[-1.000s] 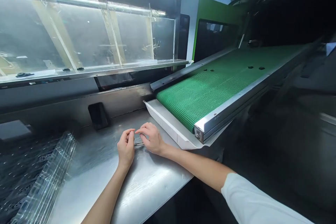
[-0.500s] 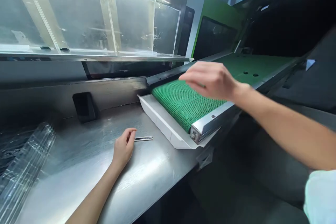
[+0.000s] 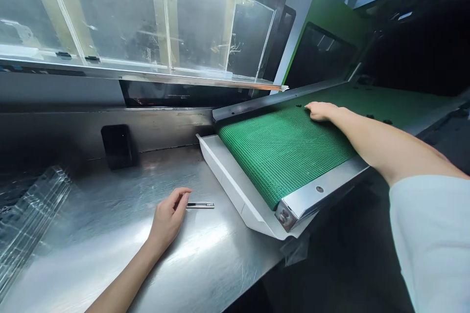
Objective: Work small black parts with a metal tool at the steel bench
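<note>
My left hand [image 3: 169,217] rests on the metal table [image 3: 216,254], thumb and fingers closed in a pinch; whatever is between them is hidden. A slim silver strip with a dark slot [image 3: 200,205], perhaps a utility knife, lies at the fingertips; whether they touch it I cannot tell. Over the green conveyor belt [image 3: 279,151], my right hand [image 3: 321,110] reaches forward with its fingers together, pointing at the mesh. Just left of those fingertips lies a small black piece [image 3: 298,105] on the belt. Nothing clearly shows inside the right hand.
A white tray-like guard [image 3: 235,195] sits under the belt's near end, beside a metal rail [image 3: 323,186]. At the back of the table leans a black phone-like slab [image 3: 117,146]. Clear plastic trays [image 3: 35,220] lie at left. More black pieces [image 3: 387,122] lie farther right.
My right hand has gone from above the belt's near end to farther along it, down close to the mesh. The black piece now shows beside it. My left hand stays by the silver strip.
</note>
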A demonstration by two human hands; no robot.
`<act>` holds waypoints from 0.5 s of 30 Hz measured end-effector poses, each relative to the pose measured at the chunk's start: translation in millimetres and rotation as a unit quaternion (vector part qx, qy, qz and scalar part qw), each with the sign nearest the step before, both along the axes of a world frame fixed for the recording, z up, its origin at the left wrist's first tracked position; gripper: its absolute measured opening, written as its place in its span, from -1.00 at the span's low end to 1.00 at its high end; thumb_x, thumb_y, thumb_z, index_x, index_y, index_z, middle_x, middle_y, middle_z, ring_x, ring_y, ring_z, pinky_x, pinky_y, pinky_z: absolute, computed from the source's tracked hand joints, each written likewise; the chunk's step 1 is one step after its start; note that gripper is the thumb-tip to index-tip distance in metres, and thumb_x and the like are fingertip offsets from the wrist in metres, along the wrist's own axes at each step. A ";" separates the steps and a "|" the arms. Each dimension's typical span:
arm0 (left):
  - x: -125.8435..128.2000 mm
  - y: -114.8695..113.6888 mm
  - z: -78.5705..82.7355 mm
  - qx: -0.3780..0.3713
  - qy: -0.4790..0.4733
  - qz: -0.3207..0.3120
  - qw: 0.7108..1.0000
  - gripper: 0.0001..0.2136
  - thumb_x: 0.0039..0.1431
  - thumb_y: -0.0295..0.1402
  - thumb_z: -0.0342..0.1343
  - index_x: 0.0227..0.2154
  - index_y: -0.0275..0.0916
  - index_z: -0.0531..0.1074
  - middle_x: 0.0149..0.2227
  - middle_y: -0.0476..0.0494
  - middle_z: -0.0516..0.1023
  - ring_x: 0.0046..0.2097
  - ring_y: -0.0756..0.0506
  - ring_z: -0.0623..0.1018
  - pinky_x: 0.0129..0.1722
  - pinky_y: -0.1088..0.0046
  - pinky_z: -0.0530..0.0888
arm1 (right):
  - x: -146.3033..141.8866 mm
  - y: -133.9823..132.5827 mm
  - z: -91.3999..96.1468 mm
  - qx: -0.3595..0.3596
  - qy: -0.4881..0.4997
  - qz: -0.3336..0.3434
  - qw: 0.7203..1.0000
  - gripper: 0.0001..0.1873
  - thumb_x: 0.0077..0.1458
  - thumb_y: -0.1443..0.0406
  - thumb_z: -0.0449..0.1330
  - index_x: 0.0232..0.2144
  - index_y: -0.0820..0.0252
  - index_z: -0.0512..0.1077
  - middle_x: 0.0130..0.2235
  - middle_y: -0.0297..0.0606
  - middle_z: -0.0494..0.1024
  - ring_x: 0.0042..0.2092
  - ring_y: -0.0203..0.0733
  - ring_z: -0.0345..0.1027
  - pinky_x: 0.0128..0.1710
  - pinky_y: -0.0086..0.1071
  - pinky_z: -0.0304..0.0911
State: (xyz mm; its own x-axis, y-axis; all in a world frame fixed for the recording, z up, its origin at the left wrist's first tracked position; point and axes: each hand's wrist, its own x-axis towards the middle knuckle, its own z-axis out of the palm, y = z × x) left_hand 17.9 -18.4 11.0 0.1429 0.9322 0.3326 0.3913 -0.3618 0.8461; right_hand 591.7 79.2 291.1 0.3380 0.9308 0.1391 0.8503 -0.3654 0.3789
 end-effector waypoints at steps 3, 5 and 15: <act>-0.2 -1.0 -0.1 -0.013 -0.005 0.001 1.000 -0.56 0.32 0.07 0.00 -0.17 -0.15 0.62 -0.48 0.00 0.46 -0.46 -0.08 0.37 -0.38 0.41 0.26 | 6.7 2.3 2.2 -0.024 -0.007 -0.002 1.000 -0.64 0.40 0.25 0.25 0.17 0.25 0.51 0.18 -0.01 0.51 0.16 0.00 0.42 0.23 -0.03 0.32; -0.6 -1.8 0.3 -0.024 -0.006 0.000 1.000 -0.56 0.31 0.08 0.01 -0.17 -0.14 0.62 -0.48 0.00 0.45 -0.46 -0.08 0.36 -0.38 0.41 0.26 | 7.7 5.4 8.0 -0.028 -0.014 0.000 1.000 -0.64 0.42 0.14 0.28 0.11 0.24 0.52 0.14 -0.09 0.52 0.16 0.00 0.42 0.24 0.03 0.34; -1.4 -2.6 4.6 -0.083 -0.033 0.021 0.996 -0.51 0.28 0.17 0.04 -0.18 -0.15 0.62 -0.49 -0.01 0.43 -0.44 -0.09 0.37 -0.39 0.41 0.30 | 13.5 23.3 18.4 -0.030 0.002 -0.015 0.999 -0.73 0.42 0.19 0.27 0.05 0.23 0.53 0.06 -0.14 0.55 0.10 -0.05 0.44 0.19 -0.05 0.37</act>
State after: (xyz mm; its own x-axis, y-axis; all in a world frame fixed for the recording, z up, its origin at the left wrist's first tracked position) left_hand 16.6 -21.0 15.6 0.0860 0.9797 0.1809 0.3440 -0.1996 0.9175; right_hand 605.2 102.5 309.5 0.3664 0.9269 0.0817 0.8410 -0.3675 0.3970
